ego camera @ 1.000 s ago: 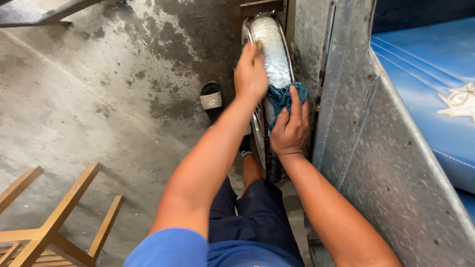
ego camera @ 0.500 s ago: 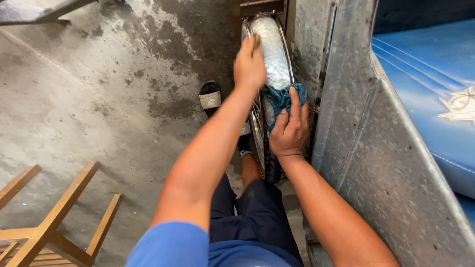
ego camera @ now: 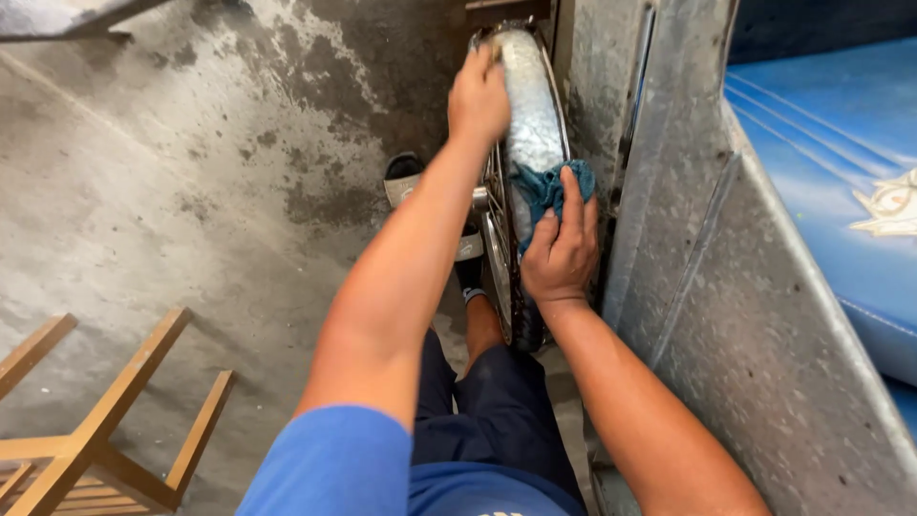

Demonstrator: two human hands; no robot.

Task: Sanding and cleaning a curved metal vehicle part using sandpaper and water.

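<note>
Below, left hand (ego camera: 479, 94) gripping wheel (ego camera: 531, 134), right hand (ego camera: 562, 250) pressing blue rag (ego camera: 544, 188)

We see a grey concrete floor (ego camera: 172, 220), stained dark and blotchy toward the top. On it stands a wheel (ego camera: 530, 143) on edge, our landmark. Just left of the wheel lies a black sandal with a pale strap (ego camera: 406, 182); a second one sits nearer, mostly hidden behind an arm. Well left of the wheel and lower, a wooden chair frame (ego camera: 105, 430) rests on the floor. Right of the wheel, a grey metal panel (ego camera: 745, 334) rises from the floor, close beside it.
</note>
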